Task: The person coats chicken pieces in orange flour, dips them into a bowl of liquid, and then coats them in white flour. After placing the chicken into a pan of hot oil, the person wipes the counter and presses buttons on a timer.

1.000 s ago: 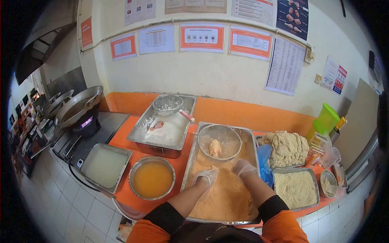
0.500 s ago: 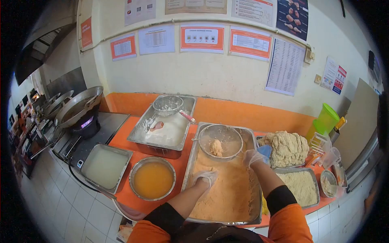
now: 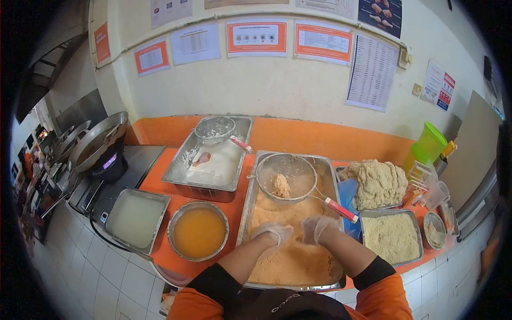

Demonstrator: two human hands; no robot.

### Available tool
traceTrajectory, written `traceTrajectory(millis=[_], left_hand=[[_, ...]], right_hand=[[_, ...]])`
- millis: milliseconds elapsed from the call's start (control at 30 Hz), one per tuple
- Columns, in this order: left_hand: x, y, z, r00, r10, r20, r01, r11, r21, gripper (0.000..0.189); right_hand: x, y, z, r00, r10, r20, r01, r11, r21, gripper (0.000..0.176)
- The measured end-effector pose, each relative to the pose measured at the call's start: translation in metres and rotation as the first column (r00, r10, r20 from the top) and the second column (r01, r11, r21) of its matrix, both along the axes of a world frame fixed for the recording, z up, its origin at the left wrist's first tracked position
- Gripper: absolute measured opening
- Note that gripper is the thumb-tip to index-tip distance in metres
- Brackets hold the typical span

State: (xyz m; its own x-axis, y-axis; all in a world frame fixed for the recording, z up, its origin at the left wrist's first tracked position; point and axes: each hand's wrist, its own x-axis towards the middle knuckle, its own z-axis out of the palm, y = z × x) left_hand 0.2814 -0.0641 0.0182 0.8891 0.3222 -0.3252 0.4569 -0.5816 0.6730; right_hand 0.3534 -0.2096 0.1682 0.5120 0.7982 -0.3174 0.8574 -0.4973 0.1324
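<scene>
My left hand (image 3: 273,235), in a clear plastic glove, is down at the orange-tinted breading flour (image 3: 290,266) in a deep metal tray (image 3: 246,217). Facing it, my right hand (image 3: 318,228), gloved likewise, dips into the same flour. The fingers of both hands are largely hidden by glove and flour, so I cannot tell whether they grip anything. Just beyond them a wire sieve (image 3: 305,195) rests over the tray's far end, its red-and-white handle (image 3: 341,210) pointing right. Inside the sieve sits a flour-coated piece (image 3: 280,185).
Left stand a bowl of orange liquid (image 3: 198,232), a tray of cloudy liquid (image 3: 136,218) and a white-flour tray (image 3: 224,173) with another sieve (image 3: 214,130). On the right are a crumbly pale mound (image 3: 376,184), a tray of yellowish crumbs (image 3: 391,237) and a blue plastic bag (image 3: 348,194). Woks (image 3: 98,144) stand far left.
My right hand has let go of the sieve handle and moved left and down to the flour, near my left hand. The sieve stays over the tray. The view has shifted slightly.
</scene>
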Motion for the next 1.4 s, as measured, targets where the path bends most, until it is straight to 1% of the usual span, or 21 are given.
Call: traceTrajectory(millis=[67,100,133,167,300,400,433,467,567,700,800,833,900,933,1000,1033,1100,1233,1300,1333,1400], left_hand=[[-0.005,-0.007,-0.001,0.884,-0.412,0.221,0.368,0.905,0.212,0.035],[-0.014,-0.017,0.025,0.884,-0.413,0.217,0.371,0.905,0.209,0.035],[-0.026,-0.030,0.065,0.979,-0.167,0.117,0.191,0.951,-0.242,0.027],[-0.032,-0.037,0.084,0.996,0.029,-0.089,-0.077,0.784,-0.615,0.020],[-0.020,-0.025,0.021,0.996,0.045,-0.073,-0.083,0.732,-0.676,0.020],[-0.018,-0.024,-0.002,1.000,0.015,0.007,-0.009,0.854,-0.521,0.021],[-0.013,-0.024,-0.012,0.964,-0.265,0.030,0.266,0.949,-0.166,0.017],[-0.008,-0.026,-0.023,0.856,-0.515,-0.051,0.514,0.834,0.203,0.014],[-0.007,-0.061,-0.006,0.852,-0.474,-0.222,0.522,0.793,0.312,0.017],[-0.016,-0.067,-0.009,0.884,-0.400,-0.241,0.464,0.813,0.352,0.021],[-0.016,-0.067,-0.020,0.768,-0.524,-0.367,0.629,0.724,0.284,0.037],[-0.018,-0.071,0.000,0.803,-0.502,-0.321,0.587,0.760,0.280,0.039],[-0.026,-0.081,0.067,0.851,-0.452,-0.267,0.522,0.785,0.335,0.043],[-0.032,-0.083,0.096,0.866,-0.429,-0.257,0.499,0.773,0.392,0.047],[-0.042,-0.072,0.049,0.872,-0.482,0.084,0.252,0.591,0.766,0.057],[-0.044,-0.071,0.059,0.869,-0.487,0.080,0.258,0.586,0.768,0.057],[-0.048,-0.070,0.084,0.795,-0.602,-0.078,0.389,0.407,0.827,0.061],[-0.068,-0.066,0.117,0.726,-0.665,-0.176,0.495,0.328,0.805,0.059],[-0.075,-0.060,0.113,0.727,-0.656,-0.205,0.515,0.323,0.794,0.053],[-0.078,-0.059,0.113,0.735,-0.644,-0.211,0.511,0.323,0.797,0.053],[-0.084,-0.061,0.114,0.658,-0.675,-0.333,0.710,0.407,0.575,0.051]], right_hand=[[-0.011,-0.003,-0.011,0.942,0.289,-0.171,-0.308,0.947,-0.095,0.053],[-0.016,-0.005,-0.013,0.942,0.287,-0.175,-0.306,0.947,-0.095,0.053],[-0.023,-0.009,-0.012,0.931,0.333,-0.147,-0.349,0.932,-0.098,0.055],[-0.027,-0.012,-0.013,0.917,0.380,-0.119,-0.392,0.914,-0.102,0.058],[-0.030,-0.023,-0.031,0.913,0.402,-0.066,-0.404,0.914,-0.022,0.061],[-0.035,-0.035,-0.035,0.909,0.409,-0.075,-0.416,0.899,-0.137,0.057],[-0.033,-0.046,-0.048,0.862,0.503,-0.065,-0.505,0.863,-0.022,0.052],[-0.029,-0.055,-0.056,0.806,0.590,-0.043,-0.585,0.806,0.091,0.048],[-0.031,-0.076,-0.046,0.767,0.606,-0.209,-0.573,0.795,0.201,0.045],[-0.027,-0.098,-0.068,0.664,0.670,-0.331,-0.536,0.736,0.413,0.040],[-0.044,-0.123,0.030,0.670,0.532,-0.518,-0.260,0.821,0.508,0.035],[-0.045,-0.124,0.051,0.685,0.366,-0.630,-0.203,0.926,0.317,0.032],[-0.033,-0.132,0.049,0.726,0.197,-0.659,-0.217,0.975,0.052,0.024],[-0.028,-0.131,0.049,0.726,0.191,-0.661,-0.208,0.977,0.054,0.024],[-0.019,-0.128,0.054,0.862,0.226,-0.454,-0.159,0.970,0.182,0.025],[-0.020,-0.124,0.048,0.862,0.223,-0.455,-0.152,0.971,0.187,0.025],[-0.025,-0.103,0.027,0.995,0.059,-0.077,-0.010,0.854,0.520,0.023],[-0.024,-0.067,-0.020,0.981,0.189,-0.034,-0.122,0.753,0.647,0.016],[-0.019,-0.057,-0.035,0.925,0.381,-0.008,-0.325,0.799,0.506,0.016],[-0.020,-0.054,-0.038,0.919,0.393,-0.005,-0.335,0.790,0.514,0.016],[-0.024,-0.048,-0.040,0.852,0.524,-0.005,-0.431,0.706,0.561,0.012]])
